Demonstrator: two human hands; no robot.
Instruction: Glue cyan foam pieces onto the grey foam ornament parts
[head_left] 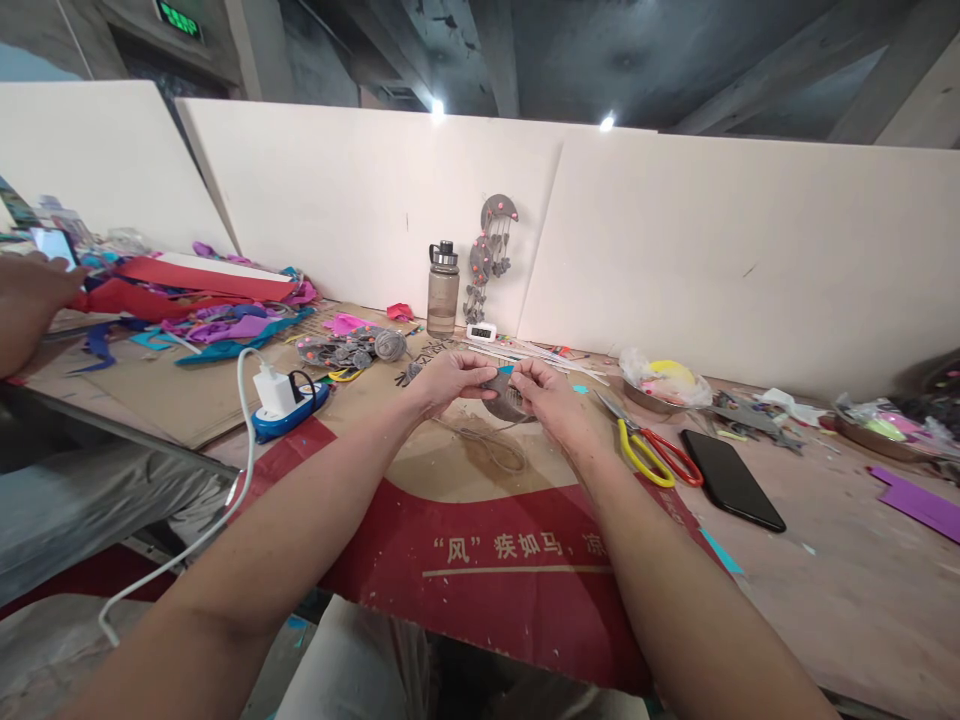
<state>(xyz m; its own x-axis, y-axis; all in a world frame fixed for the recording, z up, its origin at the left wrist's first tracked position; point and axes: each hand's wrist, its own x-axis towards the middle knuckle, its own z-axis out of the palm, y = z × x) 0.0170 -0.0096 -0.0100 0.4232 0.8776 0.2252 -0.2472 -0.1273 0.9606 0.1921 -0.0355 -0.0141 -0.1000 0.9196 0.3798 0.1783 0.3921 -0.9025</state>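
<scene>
Both hands meet over the middle of a flattened cardboard sheet [480,520]. My left hand [459,382] pinches the left upper edge of a grey crescent-shaped piece [504,405], and my right hand [538,388] pinches its right side. Between the fingertips shows a small blue scrap [505,369]; which hand holds it I cannot tell. Below the piece a thin grey cord [506,455] lies looped on the cardboard. A similar grey crescent hanging [499,212] with pink dots and dangling bits is on the white board behind.
Right of my hands lie scissors [649,450] with yellow and red handles and a black phone [733,478]. A bottle [443,290], a small timer [481,332] and a grey yarn ball [390,344] stand behind. At left are a blue power strip [289,412], coloured cloth scraps [225,320] and another person's hand [37,300].
</scene>
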